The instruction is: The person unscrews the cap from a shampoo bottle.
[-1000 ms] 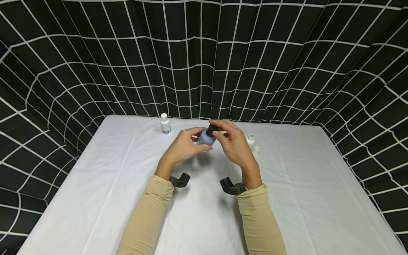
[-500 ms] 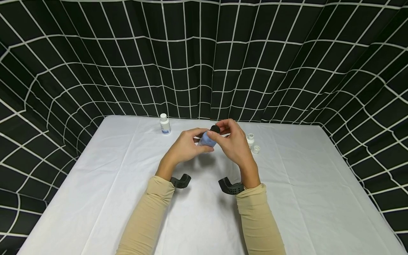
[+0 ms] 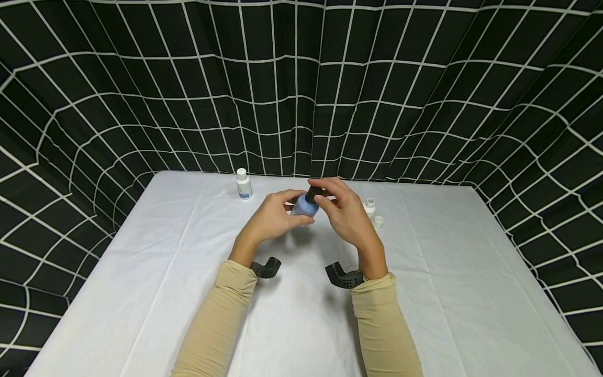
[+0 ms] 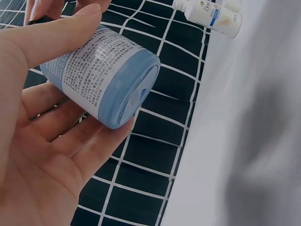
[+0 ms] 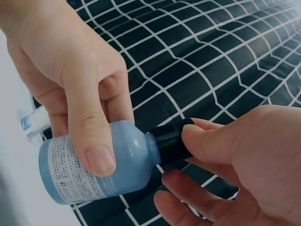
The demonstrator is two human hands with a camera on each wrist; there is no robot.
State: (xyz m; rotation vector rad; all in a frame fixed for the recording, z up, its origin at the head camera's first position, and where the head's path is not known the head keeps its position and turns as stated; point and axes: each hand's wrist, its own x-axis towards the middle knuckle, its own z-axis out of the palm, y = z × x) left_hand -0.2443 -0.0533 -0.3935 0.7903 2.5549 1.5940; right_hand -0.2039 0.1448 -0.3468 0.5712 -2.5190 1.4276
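A light-blue bottle [image 3: 305,206] with a black cap [image 3: 313,193] is held tilted above the table, cap end toward the right. My left hand [image 3: 275,215] grips its body, the thumb lying across the printed label [image 4: 94,66] in the left wrist view. At the other end my right hand [image 3: 347,213] pinches the cap between thumb and fingers. The right wrist view shows the cap [image 5: 168,143] sitting on the neck of the blue bottle [image 5: 134,146], with the lower right fingers curled beneath and apart from it.
On the white-covered table [image 3: 292,324], a capped white bottle [image 3: 244,184] stands at the back left. An uncapped white bottle [image 3: 369,207] stands right of my right hand, a white cap [image 3: 379,222] beside it. A black gridded curtain [image 3: 301,94] borders the table behind.
Half a second ago my right thumb lay lower, near the bottle's shoulder, with the fingers behind the cap. Now the fingers have come over the cap top and the thumb is back on its side.
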